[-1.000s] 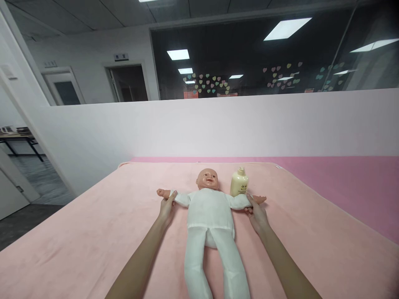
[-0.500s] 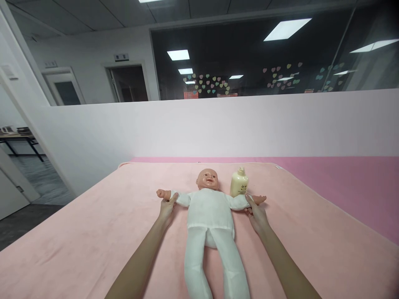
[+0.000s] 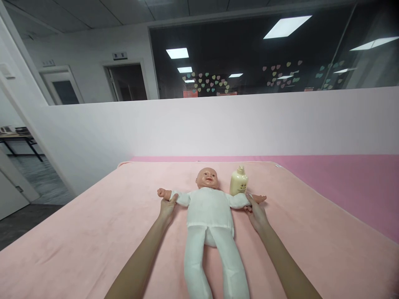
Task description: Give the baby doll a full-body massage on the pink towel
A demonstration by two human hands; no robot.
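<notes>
A white-clad baby doll lies face up on the pink blanket, feet toward the person. The left hand and right hand each grasp a sleeved forearm, thumb uppermost, which seems to keep both arms spread. Just behind the right-hand grip stands a pale-yellow pump bottle, probably parked within easy reach; beyond rises a white partition.

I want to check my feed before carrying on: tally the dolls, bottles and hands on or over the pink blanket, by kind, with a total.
White-clothed doll: 1
Pale yellow bottle: 1
Hands: 2, left hand and right hand
Total: 4
</notes>
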